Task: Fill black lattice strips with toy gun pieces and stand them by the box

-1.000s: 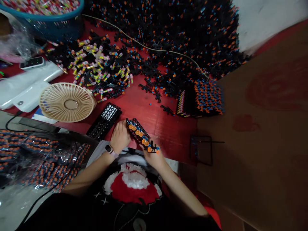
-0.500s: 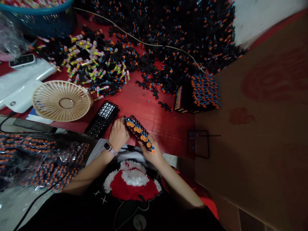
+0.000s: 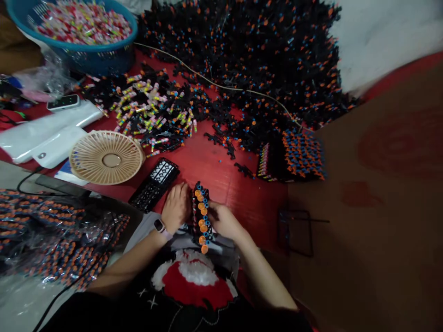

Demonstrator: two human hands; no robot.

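Observation:
My right hand (image 3: 224,221) grips the right side of a narrow black rack (image 3: 201,216) near the table's front edge. Orange discs and small blue rings run in a line along its top. On the opposite side, my left hand (image 3: 176,207), with a watch on the wrist, is closed with its fingertips against the rack; those fingertips are partly hidden. Just left of that hand, a black perforated tray (image 3: 154,185) lies on the red table (image 3: 238,203). Small black toy guns (image 3: 243,170) with orange and blue parts lie beyond my hands.
A beige woven basket (image 3: 106,157) stands at the left, below a heap of candy-coloured tubes (image 3: 148,106). Behind is a blue tub (image 3: 93,57). A filled block of toy guns (image 3: 304,154) stands beside a large cardboard box (image 3: 374,240). Bagged pieces (image 3: 58,235) sit lower left.
The rack has turned from a slant to nearly upright in the view and come closer to my body. My left hand stays by its left side. The whole view has shifted down and right.

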